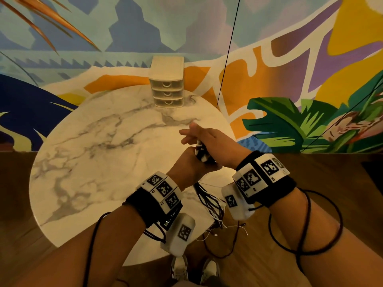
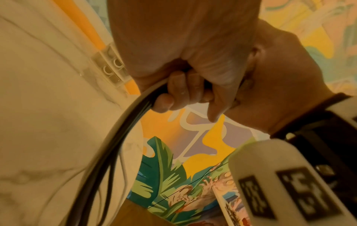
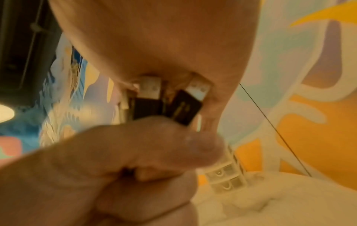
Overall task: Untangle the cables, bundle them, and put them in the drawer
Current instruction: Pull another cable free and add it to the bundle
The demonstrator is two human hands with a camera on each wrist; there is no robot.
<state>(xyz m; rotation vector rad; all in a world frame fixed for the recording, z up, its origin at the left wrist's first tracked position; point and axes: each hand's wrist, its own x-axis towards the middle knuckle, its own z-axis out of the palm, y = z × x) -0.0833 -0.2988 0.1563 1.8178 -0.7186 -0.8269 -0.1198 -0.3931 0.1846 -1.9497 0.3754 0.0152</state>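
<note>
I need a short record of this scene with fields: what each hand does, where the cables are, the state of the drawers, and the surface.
left hand: fist closed round the cables, below the plugs
right hand: at the plug ends; index and middle fingers straight, exact hold unclear
cables: black and white, gathered at the top, hanging loose below the hands
plugs: USB ends side by side
drawer unit: three drawers, all closed, at the far edge
table: round, marble pattern

On the round table (image 1: 87, 154), the drawer unit (image 1: 166, 83) stands at twelve o'clock on the far rim. At about four o'clock, above the near right edge, the left hand (image 1: 186, 164) and right hand (image 1: 209, 141) meet around the cables (image 1: 209, 201), which hang down past the rim.
</note>
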